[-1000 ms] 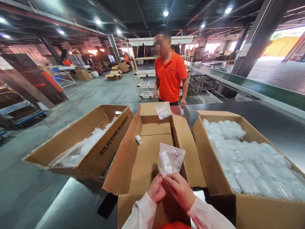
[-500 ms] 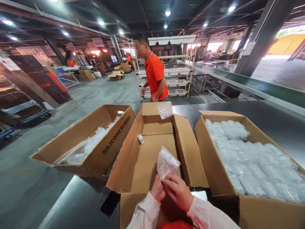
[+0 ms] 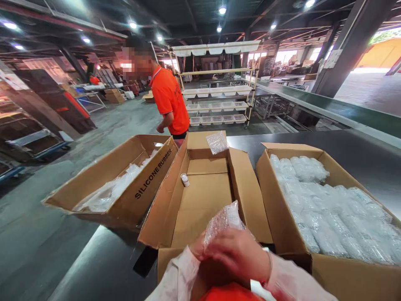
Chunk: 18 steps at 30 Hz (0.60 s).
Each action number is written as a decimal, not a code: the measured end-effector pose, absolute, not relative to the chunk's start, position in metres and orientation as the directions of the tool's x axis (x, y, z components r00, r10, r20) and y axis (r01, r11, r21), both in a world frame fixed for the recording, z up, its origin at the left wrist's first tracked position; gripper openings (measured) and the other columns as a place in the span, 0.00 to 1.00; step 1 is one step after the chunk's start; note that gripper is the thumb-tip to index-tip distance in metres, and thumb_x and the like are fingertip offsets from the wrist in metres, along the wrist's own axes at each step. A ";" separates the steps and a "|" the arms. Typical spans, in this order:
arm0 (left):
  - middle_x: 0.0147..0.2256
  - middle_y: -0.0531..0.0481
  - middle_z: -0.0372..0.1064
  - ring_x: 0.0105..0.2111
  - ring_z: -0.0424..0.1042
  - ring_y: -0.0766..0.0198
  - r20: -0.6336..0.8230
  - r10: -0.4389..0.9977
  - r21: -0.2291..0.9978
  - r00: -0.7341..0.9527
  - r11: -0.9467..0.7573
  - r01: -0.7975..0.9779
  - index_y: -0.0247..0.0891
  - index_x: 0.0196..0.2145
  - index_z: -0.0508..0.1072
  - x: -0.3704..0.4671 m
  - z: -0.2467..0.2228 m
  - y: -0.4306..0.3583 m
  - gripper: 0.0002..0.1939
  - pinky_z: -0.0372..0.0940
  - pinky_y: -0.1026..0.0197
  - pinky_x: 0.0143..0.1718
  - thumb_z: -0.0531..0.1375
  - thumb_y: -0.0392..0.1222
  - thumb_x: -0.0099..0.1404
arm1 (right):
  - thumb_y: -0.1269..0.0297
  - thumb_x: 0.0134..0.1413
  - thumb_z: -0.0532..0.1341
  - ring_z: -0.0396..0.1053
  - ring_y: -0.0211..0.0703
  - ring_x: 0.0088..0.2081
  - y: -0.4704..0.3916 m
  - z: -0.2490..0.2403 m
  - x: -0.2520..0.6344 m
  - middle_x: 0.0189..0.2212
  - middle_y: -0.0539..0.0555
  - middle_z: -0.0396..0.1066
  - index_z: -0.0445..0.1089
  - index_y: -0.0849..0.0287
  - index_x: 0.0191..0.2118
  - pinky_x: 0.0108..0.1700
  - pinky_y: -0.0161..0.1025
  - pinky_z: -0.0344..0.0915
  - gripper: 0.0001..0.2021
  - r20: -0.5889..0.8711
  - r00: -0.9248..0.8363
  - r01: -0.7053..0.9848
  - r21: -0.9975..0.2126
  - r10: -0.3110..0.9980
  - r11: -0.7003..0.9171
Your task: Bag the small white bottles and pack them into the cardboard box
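A clear bubble-wrap bag is held above the near end of the open middle carton; something whitish shows inside its upper end. My left hand grips the bag's lower left edge, with most of its fingers hidden. Across the bag's lower right side lies my right hand, somewhat blurred, its fingers pressed together against the wrap. A small white bottle sits inside the carton by the left wall. On the carton's far flap rests a flat piece of bubble wrap.
The left carton, marked SILICONE RUBBER, holds clear plastic bags. Many bubble-wrapped items fill the right carton. A black phone-like object lies on the dark table. Beyond stand a tray rack and a person in orange.
My right hand has turned and moved over the bag, covering its lower part. The bag has shifted slightly right and nearer me. The person in orange has walked left.
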State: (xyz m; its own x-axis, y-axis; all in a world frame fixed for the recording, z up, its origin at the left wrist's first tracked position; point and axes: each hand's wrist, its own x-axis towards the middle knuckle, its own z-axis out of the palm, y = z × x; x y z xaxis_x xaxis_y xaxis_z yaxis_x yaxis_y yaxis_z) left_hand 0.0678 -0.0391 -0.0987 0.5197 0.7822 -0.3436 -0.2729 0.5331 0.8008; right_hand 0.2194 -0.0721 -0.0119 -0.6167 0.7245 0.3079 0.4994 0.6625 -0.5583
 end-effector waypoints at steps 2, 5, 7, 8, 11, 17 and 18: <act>0.44 0.43 0.74 0.48 0.70 0.47 -0.206 0.750 0.894 0.628 0.406 -0.191 0.38 0.43 0.76 0.065 -0.079 -0.038 0.28 0.59 0.45 0.55 0.71 0.36 0.40 | 0.61 0.42 0.68 0.63 0.53 0.52 -0.054 0.006 0.242 0.50 0.59 0.68 0.67 0.56 0.53 0.54 0.49 0.60 0.28 0.308 -0.518 0.564 -0.578 0.798 0.589; 0.50 0.41 0.70 0.51 0.67 0.49 -0.048 0.566 0.981 0.823 0.181 -0.067 0.35 0.55 0.67 0.060 -0.038 -0.036 0.33 0.57 0.46 0.56 0.66 0.33 0.50 | 0.55 0.25 0.73 0.67 0.53 0.47 -0.031 -0.002 0.264 0.44 0.60 0.71 0.70 0.65 0.49 0.47 0.44 0.64 0.38 0.007 -0.528 0.430 -0.860 0.849 0.274; 0.47 0.40 0.72 0.48 0.70 0.50 -0.084 0.501 0.993 0.861 0.110 0.033 0.34 0.54 0.67 0.049 -0.013 -0.032 0.29 0.61 0.48 0.53 0.64 0.36 0.53 | 0.53 0.29 0.70 0.70 0.42 0.33 -0.026 -0.021 0.269 0.30 0.53 0.73 0.74 0.68 0.39 0.36 0.36 0.65 0.29 -0.187 -0.622 0.313 -0.950 0.761 0.022; 0.46 0.40 0.72 0.46 0.71 0.51 -0.112 0.546 0.993 0.830 0.080 0.082 0.34 0.53 0.68 0.041 -0.004 -0.028 0.28 0.63 0.49 0.51 0.64 0.37 0.54 | 0.53 0.31 0.70 0.68 0.38 0.28 -0.026 -0.031 0.270 0.26 0.50 0.72 0.74 0.68 0.35 0.32 0.33 0.64 0.25 -0.230 -0.641 0.278 -0.959 0.732 -0.058; 0.52 0.39 0.67 0.42 0.72 0.55 -0.044 0.903 0.997 0.426 0.013 0.075 0.39 0.57 0.63 0.013 0.004 -0.013 0.34 0.66 0.51 0.48 0.65 0.42 0.53 | 0.54 0.37 0.69 0.62 0.33 0.22 -0.032 -0.048 0.272 0.21 0.48 0.68 0.71 0.66 0.30 0.26 0.31 0.60 0.19 -0.212 -0.557 0.191 -0.974 0.803 -0.125; 0.48 0.36 0.68 0.46 0.69 0.49 -0.110 0.912 0.969 0.395 0.187 -0.161 0.33 0.50 0.70 0.027 -0.042 -0.015 0.40 0.64 0.50 0.50 0.72 0.49 0.39 | 0.53 0.38 0.69 0.62 0.35 0.24 -0.039 -0.048 0.271 0.23 0.49 0.68 0.70 0.65 0.33 0.26 0.32 0.61 0.21 -0.161 -0.348 -0.022 -0.983 0.924 -0.180; 0.44 0.35 0.71 0.44 0.70 0.49 -0.150 0.860 0.952 0.488 0.258 -0.162 0.30 0.46 0.73 0.038 -0.049 -0.019 0.37 0.64 0.49 0.48 0.72 0.50 0.40 | 0.54 0.36 0.70 0.65 0.37 0.28 -0.040 -0.048 0.270 0.27 0.51 0.70 0.70 0.65 0.37 0.30 0.34 0.64 0.23 -0.153 -0.384 -0.022 -0.984 0.910 -0.174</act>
